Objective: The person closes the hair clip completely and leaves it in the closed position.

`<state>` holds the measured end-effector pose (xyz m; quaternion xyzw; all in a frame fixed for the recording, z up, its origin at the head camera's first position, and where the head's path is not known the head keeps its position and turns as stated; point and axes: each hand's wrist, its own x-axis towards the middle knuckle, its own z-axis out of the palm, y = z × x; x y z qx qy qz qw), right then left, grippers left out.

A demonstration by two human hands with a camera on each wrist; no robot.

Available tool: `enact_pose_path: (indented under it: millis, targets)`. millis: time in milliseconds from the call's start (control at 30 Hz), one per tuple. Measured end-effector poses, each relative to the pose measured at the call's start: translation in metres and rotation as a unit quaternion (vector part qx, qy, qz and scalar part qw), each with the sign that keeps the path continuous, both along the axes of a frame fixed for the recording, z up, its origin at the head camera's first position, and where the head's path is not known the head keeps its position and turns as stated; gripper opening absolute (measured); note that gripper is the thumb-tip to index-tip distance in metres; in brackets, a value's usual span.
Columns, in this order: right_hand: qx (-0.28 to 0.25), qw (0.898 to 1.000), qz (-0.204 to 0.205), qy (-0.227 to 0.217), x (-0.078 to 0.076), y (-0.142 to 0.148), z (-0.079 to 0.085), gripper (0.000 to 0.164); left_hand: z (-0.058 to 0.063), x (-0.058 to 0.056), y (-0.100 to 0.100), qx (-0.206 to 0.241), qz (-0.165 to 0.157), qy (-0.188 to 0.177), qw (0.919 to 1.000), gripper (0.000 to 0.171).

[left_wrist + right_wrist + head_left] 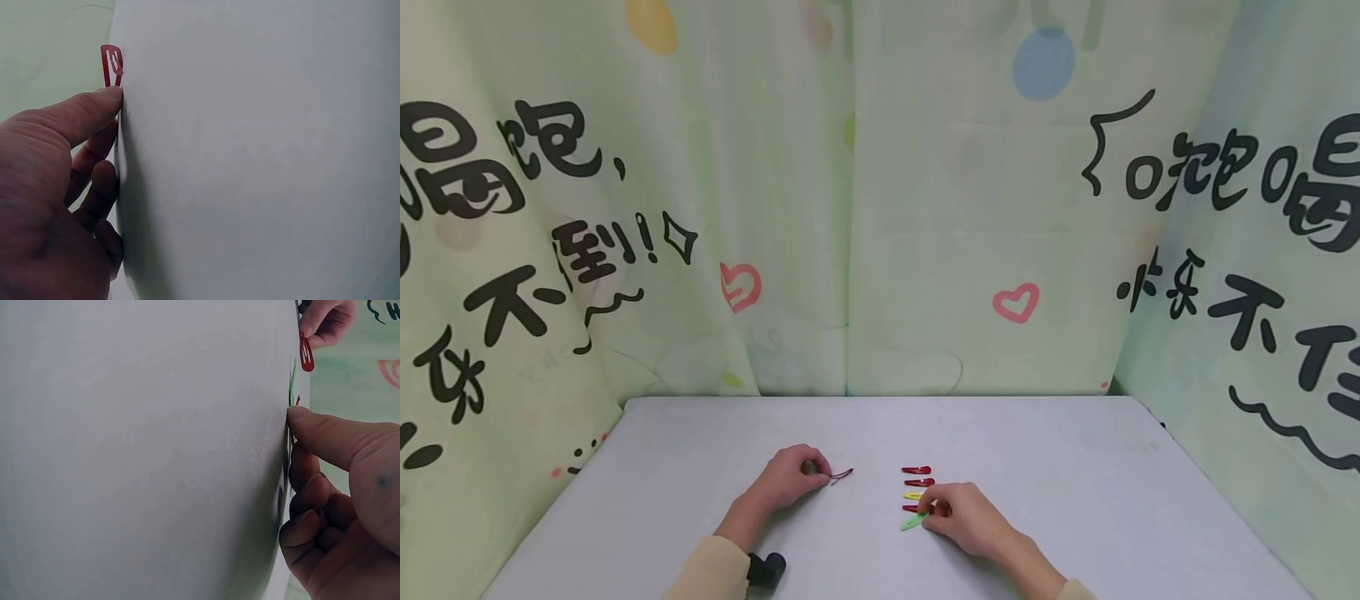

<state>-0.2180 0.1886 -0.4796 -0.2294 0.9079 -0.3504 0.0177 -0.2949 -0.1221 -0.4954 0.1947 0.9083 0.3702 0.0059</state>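
Between thumb and fingertips my left hand [792, 477] pinches a red snap hair clip [112, 62], held just above the white table. My right hand [966, 518] has its thumb and fingertips on a green hair clip [913, 522], at the near end of a short column of clips. Above the green one lie a red clip [910, 508], partly covered by my right fingers, a yellow clip [913, 496], and two more red clips, the upper being the farthest red clip [917, 470]. In the right wrist view the green clip shows only as a thin edge.
The white table [1037, 442] reaches back to a printed pale green curtain [925, 250], which also hangs along both sides. A black object [767, 571] sits by the left sleeve, at the wrist.
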Motion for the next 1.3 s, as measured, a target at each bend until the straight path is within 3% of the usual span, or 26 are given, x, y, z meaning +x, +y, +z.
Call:
enact_pose_path:
  millis: [300, 800, 1300]
  targets:
    - [0.014, 1.000, 0.003, -0.005, -0.0004, -0.0015, 0.0012, 0.011, 0.0003, 0.0026, 0.0019, 0.001, 0.022, -0.014, 0.9996, 0.010]
    - [0.022, 1.000, 0.005, -0.002, 0.0019, 0.0043, 0.0035, 0.012, -0.0014, 0.0007, 0.0017, 0.006, 0.028, -0.019, 0.9994, 0.010]
    - [0.020, 1.000, -0.002, -0.014, 0.0028, 0.0037, 0.0042, 0.013, 0.0048, 0.0064, -0.0019, 0.034, 0.023, -0.026, 0.9988, 0.008]
